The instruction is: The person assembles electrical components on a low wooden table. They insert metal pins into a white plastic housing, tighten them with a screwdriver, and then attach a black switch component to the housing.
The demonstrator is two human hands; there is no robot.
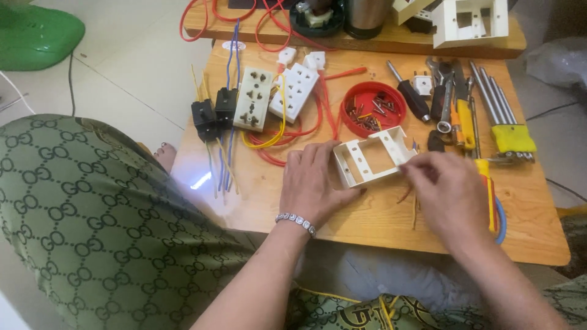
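A cream plastic socket frame (374, 156) lies on the low wooden table (263, 195), tilted up to the right. My left hand (315, 180) rests flat on the table and holds the frame's left end; a beaded bracelet is on that wrist. My right hand (443, 195) pinches the frame's right edge with closed fingertips. Whether something small is between those fingers is hidden.
Behind the frame stand a red lid of screws (373, 109), white socket plates (269, 95) with red, yellow and blue wires, two black switches (214, 113), screwdrivers, pliers and hex keys (504, 122). A second board at the back holds a cream box (471, 21). A green fan base (33, 33) sits far left.
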